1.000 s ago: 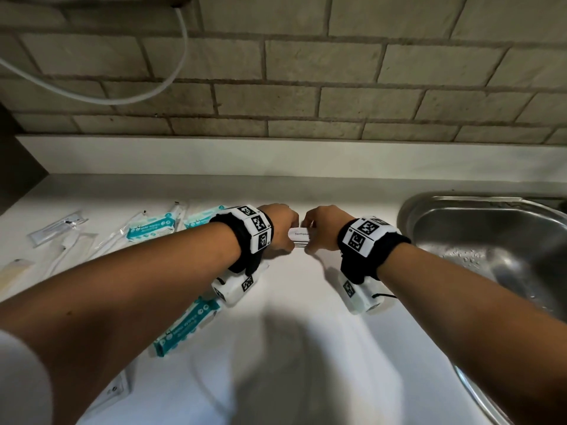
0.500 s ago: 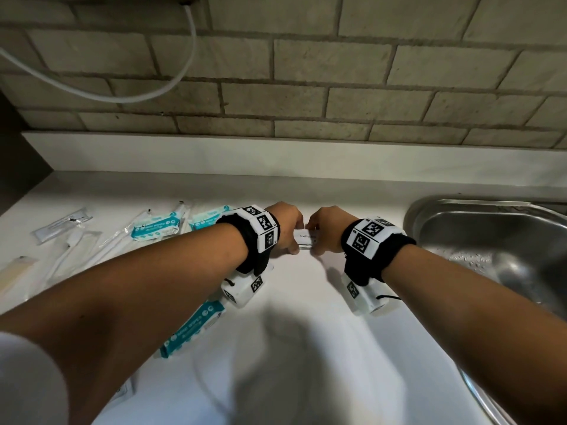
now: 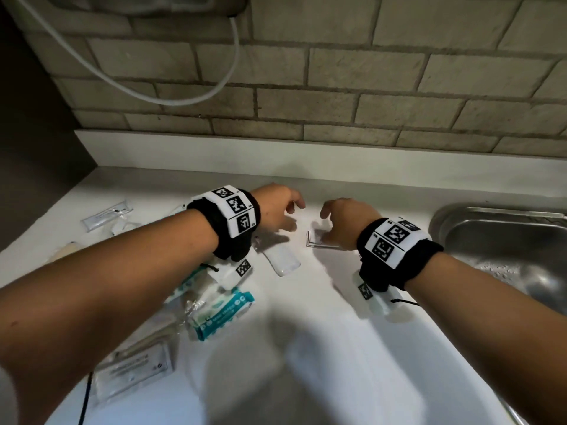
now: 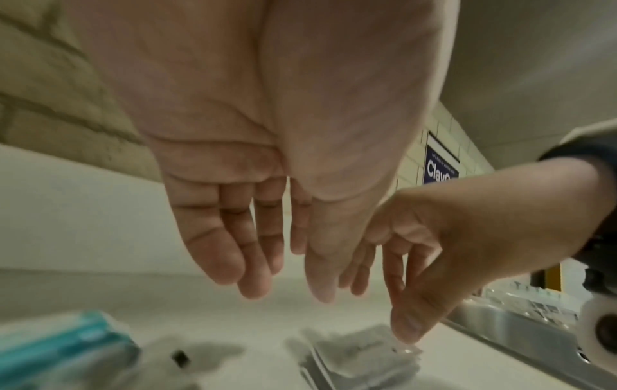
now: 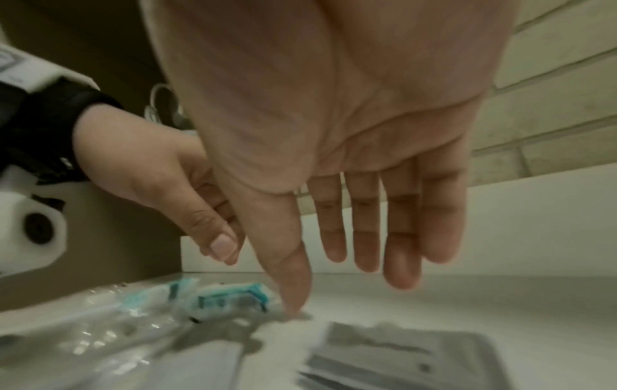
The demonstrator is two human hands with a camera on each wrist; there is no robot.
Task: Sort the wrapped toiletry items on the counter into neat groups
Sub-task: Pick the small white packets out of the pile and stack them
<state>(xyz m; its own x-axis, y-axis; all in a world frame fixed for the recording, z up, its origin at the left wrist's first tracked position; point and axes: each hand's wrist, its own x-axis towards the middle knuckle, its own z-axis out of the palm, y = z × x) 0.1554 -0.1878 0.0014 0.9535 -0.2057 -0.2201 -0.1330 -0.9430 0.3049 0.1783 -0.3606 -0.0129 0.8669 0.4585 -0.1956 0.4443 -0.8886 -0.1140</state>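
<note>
A small stack of flat white sachets [image 3: 319, 239] [image 4: 364, 353] [image 5: 400, 361] lies on the white counter [image 3: 322, 332]. My right hand [image 3: 337, 222] [image 5: 350, 250] hovers just over it with straight fingers and holds nothing; its thumb tip points down at the stack's edge. My left hand [image 3: 285, 210] [image 4: 267, 264] hangs a little to the left, fingers straight and empty. A white oblong packet [image 3: 282, 260] lies below the left hand. Teal-printed wrapped items [image 3: 221, 311] [image 5: 227, 298] [image 4: 60, 351] lie under my left forearm.
Clear sachets [image 3: 107, 214] lie at the far left and flat clear packets [image 3: 135, 369] at the near left. A steel sink [image 3: 506, 240] opens at the right. A brick wall with a hanging white cable [image 3: 184, 99] backs the counter.
Both hands pinched a small white packet between them before; now they have let go, opened and drawn slightly apart, and the sachet stack lies on the counter.
</note>
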